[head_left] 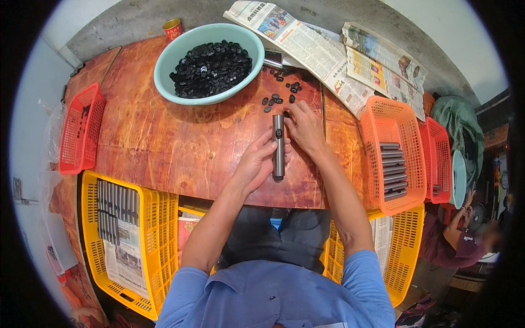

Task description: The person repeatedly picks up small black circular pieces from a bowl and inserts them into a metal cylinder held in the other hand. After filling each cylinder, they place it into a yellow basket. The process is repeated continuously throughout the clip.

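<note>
My left hand (258,162) holds a grey metal tube (278,158) upright in the picture, its lower end towards me. A black oval part sits at an opening in the tube's upper half. Just right of the tube's top, my right hand (302,125) has its fingertips bent over a small dark piece, mostly hidden by them. Loose black oval parts (267,109) lie on the wooden table (197,151) beyond the tube. Behind them a pale green plastic basin (162,78) is heaped with similar black parts (213,65).
An orange basket (418,164) with metal tubes stands at right, beside a red basket (441,139). Another red basket (92,135) is at left. Yellow crates (160,242) flank my lap. Newspapers (311,49) and a red tin (173,29) lie beyond. Another person (451,246) is far right.
</note>
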### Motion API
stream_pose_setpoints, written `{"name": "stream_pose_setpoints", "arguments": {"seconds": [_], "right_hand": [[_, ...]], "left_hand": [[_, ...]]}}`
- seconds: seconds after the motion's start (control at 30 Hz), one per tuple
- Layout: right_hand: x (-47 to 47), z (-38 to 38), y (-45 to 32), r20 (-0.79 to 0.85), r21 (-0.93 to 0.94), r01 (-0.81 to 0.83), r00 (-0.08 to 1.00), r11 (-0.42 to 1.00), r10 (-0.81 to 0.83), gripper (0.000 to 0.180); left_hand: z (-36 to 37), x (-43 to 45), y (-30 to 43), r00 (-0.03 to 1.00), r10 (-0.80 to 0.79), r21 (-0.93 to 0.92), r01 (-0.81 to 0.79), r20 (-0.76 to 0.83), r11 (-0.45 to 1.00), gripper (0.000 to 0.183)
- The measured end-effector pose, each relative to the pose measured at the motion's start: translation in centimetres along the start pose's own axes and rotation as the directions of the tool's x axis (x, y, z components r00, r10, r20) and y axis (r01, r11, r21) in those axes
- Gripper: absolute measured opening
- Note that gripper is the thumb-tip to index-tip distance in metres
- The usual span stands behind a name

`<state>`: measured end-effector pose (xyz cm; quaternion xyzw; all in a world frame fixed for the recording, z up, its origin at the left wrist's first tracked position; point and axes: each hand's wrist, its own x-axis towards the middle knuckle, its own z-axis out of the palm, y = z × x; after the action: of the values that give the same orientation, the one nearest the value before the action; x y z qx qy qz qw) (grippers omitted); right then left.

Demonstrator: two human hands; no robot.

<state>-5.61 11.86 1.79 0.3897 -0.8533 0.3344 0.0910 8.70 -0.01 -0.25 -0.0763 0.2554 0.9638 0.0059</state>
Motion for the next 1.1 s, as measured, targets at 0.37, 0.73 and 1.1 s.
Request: {"name": "stream_pose_setpoints", "arguments": {"seconds": [0.37, 0.73, 1.1], "right_hand": [[0.0, -0.3, 1.5, 0.056, 0.089, -0.040, 0.998, 0.995, 0.035, 0.014], [-1.8, 0.0, -0.2, -0.114, 0.034, -0.108, 0.987, 0.994, 0.111, 0.017], [-1.9, -1.2, 1.9, 0.023, -0.028, -0.167, 0.986, 0.985, 0.168, 0.021]], "left_hand": [[0.3, -0.2, 0.2, 1.000, 0.001, 0.024, 0.000, -0.025, 1.000, 0.042], [-0.5, 0.2, -0.1, 1.000, 0.003, 0.045, -0.002, -0.017, 0.999, 0.049], [0.9, 2.5, 1.1, 0.994, -0.083, 0.129, 0.092, -0.077, 0.987, 0.041]]}}
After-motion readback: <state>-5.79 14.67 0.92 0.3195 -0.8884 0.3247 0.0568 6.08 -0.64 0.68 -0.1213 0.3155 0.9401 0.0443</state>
